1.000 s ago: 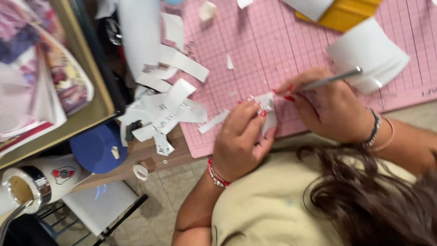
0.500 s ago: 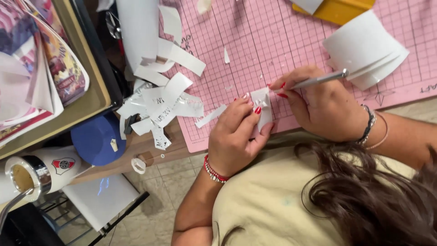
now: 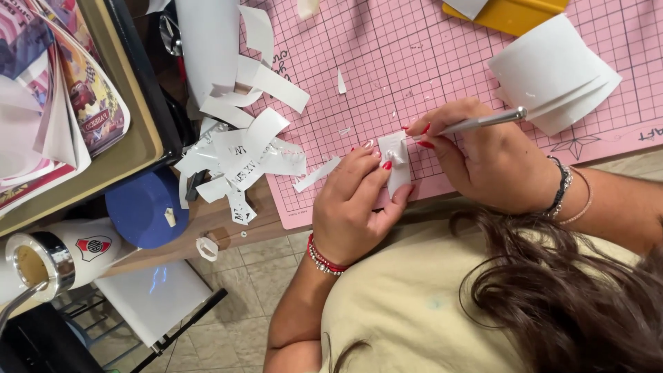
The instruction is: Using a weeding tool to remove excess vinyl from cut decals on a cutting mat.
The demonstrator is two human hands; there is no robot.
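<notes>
I see the small white sticker piece [image 3: 395, 160] at the near edge of the pink cutting mat [image 3: 442, 55], lifted slightly off the grid and pinched along its lower side by the left hand [image 3: 356, 207], thumb under one edge and fingertips on top. The right hand [image 3: 490, 162] is closed in a pen grip around a slim metal weeding tool [image 3: 483, 122], whose tip sits at the upper part of the piece, right where the two hands meet. So both hands are clamped: the left on the piece, the right on the tool.

I judge this to be the picking-out stage, with unwanted bits being lifted from a cut design. From here I would say the next move wants a steady left pinch and a shallow, light tool angle, so that the point catches only the waste layer and does not tear the piece.

Just to the left, a loose heap of white paper strips [image 3: 238, 155] spills off the mat onto the desk [image 3: 221, 224]. Beyond the right hand lies a curled stack of white sheets [image 3: 552, 72], with a yellow scraper [image 3: 511, 14] at the mat's far edge. A blue cap [image 3: 141, 207] and a white cup with a metal rim [image 3: 59, 259] sit off to the left.
</notes>
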